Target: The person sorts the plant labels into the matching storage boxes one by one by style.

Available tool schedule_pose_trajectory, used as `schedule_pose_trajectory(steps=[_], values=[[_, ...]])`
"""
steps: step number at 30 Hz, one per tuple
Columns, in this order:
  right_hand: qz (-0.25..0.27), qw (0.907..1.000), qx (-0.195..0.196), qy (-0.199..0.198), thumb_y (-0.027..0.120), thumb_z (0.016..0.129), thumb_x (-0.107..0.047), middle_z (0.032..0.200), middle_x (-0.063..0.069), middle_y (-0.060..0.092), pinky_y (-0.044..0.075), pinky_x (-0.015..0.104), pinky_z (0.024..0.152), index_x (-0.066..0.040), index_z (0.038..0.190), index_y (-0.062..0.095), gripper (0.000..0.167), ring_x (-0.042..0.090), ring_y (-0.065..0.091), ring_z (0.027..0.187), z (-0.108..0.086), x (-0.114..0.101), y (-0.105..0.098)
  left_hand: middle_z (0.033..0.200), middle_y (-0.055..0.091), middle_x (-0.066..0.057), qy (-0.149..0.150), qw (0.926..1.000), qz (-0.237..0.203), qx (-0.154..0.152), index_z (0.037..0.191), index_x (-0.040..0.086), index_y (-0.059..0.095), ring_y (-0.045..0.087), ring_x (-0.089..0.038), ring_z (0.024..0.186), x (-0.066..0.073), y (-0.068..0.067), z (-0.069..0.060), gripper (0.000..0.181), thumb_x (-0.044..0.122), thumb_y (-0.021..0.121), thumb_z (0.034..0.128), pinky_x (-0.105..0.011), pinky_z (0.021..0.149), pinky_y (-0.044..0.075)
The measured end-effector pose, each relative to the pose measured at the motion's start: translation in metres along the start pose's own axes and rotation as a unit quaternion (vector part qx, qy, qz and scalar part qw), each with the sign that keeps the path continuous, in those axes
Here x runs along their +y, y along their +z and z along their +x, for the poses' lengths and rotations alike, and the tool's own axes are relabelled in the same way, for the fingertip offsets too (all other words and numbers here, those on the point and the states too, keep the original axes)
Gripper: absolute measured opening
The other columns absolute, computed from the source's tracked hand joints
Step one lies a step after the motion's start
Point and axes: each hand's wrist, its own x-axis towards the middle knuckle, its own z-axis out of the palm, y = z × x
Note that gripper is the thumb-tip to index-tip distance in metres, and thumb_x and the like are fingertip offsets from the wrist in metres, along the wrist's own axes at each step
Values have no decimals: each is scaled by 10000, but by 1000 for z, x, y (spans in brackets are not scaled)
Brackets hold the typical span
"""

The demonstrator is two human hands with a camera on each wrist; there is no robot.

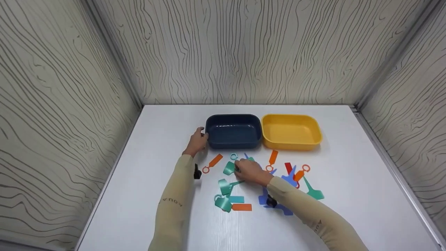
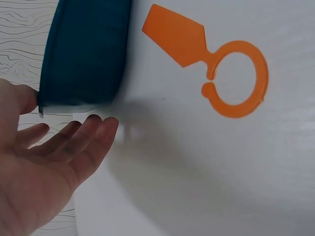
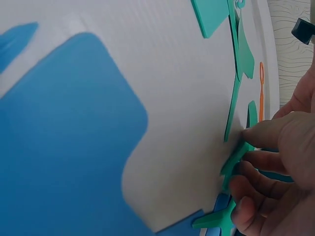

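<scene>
My left hand (image 1: 196,142) is at the left end of the dark blue tray (image 1: 234,145). Its thumb touches the rim in the left wrist view, while the other fingers extend loosely below. Over the scattered tags, my right hand (image 1: 253,173) pinches a green plant label (image 1: 229,168) between thumb and fingers. Part of that label is hidden by the fingers. Further green plant labels (image 1: 225,187) lie just in front of this hand. Close to the left hand is an orange ring tag (image 2: 179,37), flat on the table.
A yellow tray (image 1: 292,145) stands against the dark blue one on its right. Blue plant labels (image 1: 289,180), another green label (image 1: 315,193), and orange and red tags lie around the right forearm, some overlapping. Wood-patterned panels (image 1: 237,52) enclose the white table (image 1: 160,125).
</scene>
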Motion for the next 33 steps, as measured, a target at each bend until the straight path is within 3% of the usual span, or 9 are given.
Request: schedule_pose_trajectory(steps=[10, 18, 28, 33], values=[[103, 9999, 53, 23, 676, 900, -204, 784, 15, 555, 422, 310, 617, -95, 915, 654, 112, 172, 484, 693, 2, 1, -1, 1228, 620, -151, -24, 9998, -126, -133, 1477, 124, 370, 644, -231, 929, -3, 2, 0, 464, 284, 422, 1045, -335, 690, 565], [195, 9990, 353, -216, 671, 897, -190, 755, 8, 578, 424, 309, 618, -87, 888, 664, 104, 145, 475, 670, 1, 2, -6, 1267, 606, -155, -49, 9997, -116, -198, 1480, 125, 368, 635, -229, 986, -4, 2, 2, 467, 296, 421, 1048, -351, 730, 569], [437, 9970, 621, -179, 656, 923, -205, 825, 21, 628, 492, 337, 696, -92, 942, 669, 116, 149, 518, 726, -4, 11, -31, 1194, 629, -151, -8, 10000, -28, -73, 1469, 106, 386, 630, -212, 925, -2, 3, -1, 456, 292, 417, 1054, -297, 665, 539], [430, 9961, 744, -182, 640, 942, -219, 889, 43, 647, 523, 336, 743, -78, 1010, 676, 161, 160, 540, 760, -6, 21, -46, 1242, 614, -145, -58, 9999, 45, -84, 1467, 107, 393, 625, -209, 979, -1, 4, -2, 458, 312, 402, 1057, -318, 742, 532]])
